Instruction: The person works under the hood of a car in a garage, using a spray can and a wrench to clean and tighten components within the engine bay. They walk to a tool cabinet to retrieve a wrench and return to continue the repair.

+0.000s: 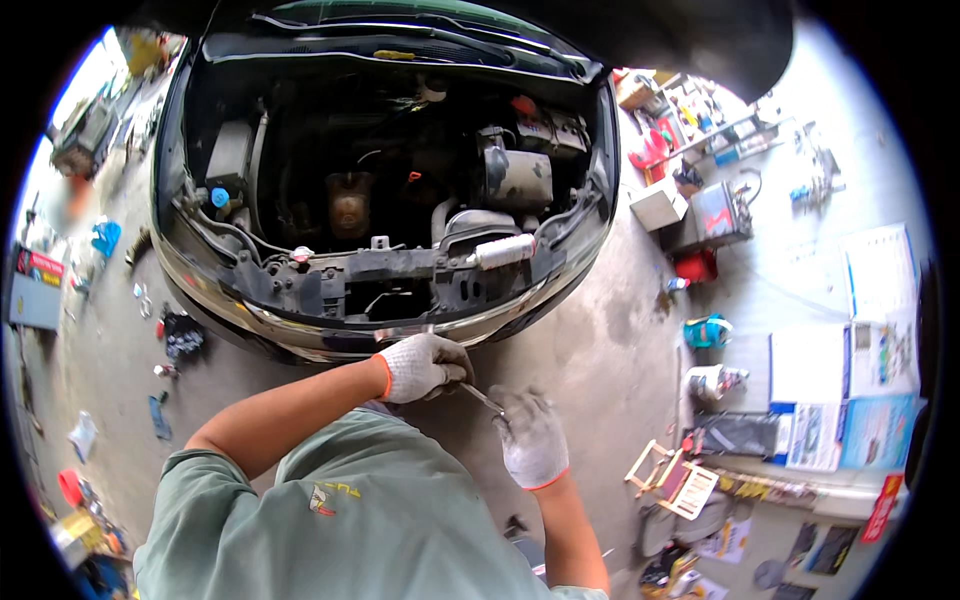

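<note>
My left hand (425, 368), in a pale knit glove with grey finger coating and an orange cuff, is closed around one end of a thin metal rod-like tool (483, 400) in front of the car's bumper. The other end of the tool meets the fingers of my right hand (530, 440), gloved alike. Those fingers are curled and slightly smeared by motion. The tool's exact kind is hidden by the gloves. Beyond my hands is the car's open engine bay (400, 190), with a white spray can (503, 251) lying on its front crossmember (385, 264).
The raised hood (690, 35) overhangs the far side. Tools and boxes clutter the left floor, with a grey case (36, 290) there. To the right are a teal container (708, 331), a white bucket (712, 382), a small wooden folding stool (672, 480) and a dark machine (708, 220).
</note>
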A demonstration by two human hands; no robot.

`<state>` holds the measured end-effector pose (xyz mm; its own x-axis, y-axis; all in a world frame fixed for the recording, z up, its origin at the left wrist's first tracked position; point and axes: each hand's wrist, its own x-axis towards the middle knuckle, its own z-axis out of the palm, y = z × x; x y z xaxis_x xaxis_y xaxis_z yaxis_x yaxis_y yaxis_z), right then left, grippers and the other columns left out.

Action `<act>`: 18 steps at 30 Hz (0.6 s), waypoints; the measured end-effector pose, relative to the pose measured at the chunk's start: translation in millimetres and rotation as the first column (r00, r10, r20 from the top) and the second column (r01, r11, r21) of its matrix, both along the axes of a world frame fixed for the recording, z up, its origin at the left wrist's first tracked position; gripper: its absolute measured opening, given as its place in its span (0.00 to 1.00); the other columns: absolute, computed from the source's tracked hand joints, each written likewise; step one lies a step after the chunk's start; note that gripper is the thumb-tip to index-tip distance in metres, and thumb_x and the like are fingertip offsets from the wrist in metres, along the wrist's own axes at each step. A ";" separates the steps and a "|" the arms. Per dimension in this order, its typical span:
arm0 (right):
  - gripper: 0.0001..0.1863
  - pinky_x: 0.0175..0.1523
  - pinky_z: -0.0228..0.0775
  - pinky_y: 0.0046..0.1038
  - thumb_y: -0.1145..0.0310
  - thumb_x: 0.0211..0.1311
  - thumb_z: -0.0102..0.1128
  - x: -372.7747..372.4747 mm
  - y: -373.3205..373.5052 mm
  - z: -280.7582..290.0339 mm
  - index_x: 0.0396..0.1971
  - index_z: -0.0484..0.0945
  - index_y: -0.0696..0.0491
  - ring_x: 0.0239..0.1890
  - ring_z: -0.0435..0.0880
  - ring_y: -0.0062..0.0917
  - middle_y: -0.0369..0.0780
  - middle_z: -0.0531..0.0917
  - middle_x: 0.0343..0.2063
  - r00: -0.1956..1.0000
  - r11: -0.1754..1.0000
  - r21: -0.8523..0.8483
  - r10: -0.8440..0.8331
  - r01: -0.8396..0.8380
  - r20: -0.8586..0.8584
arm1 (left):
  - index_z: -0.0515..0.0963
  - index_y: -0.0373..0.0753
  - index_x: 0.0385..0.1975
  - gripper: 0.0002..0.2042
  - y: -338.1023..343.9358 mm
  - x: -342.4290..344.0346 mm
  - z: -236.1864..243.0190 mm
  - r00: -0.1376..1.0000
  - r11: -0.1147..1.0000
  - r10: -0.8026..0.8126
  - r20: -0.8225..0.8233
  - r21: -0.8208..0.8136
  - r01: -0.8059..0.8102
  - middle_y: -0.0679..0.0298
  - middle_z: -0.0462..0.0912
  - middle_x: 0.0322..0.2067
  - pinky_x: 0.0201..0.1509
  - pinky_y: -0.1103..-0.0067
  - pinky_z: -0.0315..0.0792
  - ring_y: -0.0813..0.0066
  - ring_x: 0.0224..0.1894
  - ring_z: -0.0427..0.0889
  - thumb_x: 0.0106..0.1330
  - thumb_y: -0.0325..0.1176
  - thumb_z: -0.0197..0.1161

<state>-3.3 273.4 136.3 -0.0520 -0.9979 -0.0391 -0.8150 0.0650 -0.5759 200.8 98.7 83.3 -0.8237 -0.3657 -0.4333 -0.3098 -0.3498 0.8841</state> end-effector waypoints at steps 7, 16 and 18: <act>0.23 0.51 0.87 0.30 0.82 0.74 0.60 -81.5 -113.2 32.2 0.67 0.74 0.56 0.47 0.91 0.25 0.44 0.89 0.45 0.882 0.937 0.340 -0.223 0.077 0.414 | 0.85 0.36 0.46 0.11 -71.2 -67.9 -33.1 0.931 0.930 0.273 -0.244 0.314 -0.190 0.69 0.81 0.27 0.25 0.82 0.66 0.83 0.22 0.73 0.83 0.36 0.58; 0.23 0.46 0.88 0.34 0.64 0.77 0.68 -206.9 -282.2 17.1 0.60 0.75 0.64 0.45 0.93 0.37 0.49 0.91 0.42 0.827 0.889 0.452 -0.197 -0.076 0.527 | 0.84 0.35 0.44 0.13 -163.6 -152.3 -57.6 0.764 0.800 0.581 -0.281 0.372 -0.471 0.67 0.82 0.28 0.29 0.78 0.72 0.81 0.23 0.76 0.82 0.39 0.59; 0.20 0.42 0.87 0.30 0.68 0.78 0.66 -217.9 -331.8 17.3 0.59 0.75 0.64 0.45 0.92 0.34 0.48 0.90 0.41 0.860 0.870 0.473 -0.128 -0.143 0.495 | 0.85 0.35 0.46 0.11 -182.2 -176.7 -69.9 0.657 0.658 0.717 -0.233 0.537 -0.527 0.66 0.84 0.29 0.28 0.80 0.72 0.81 0.24 0.78 0.82 0.36 0.60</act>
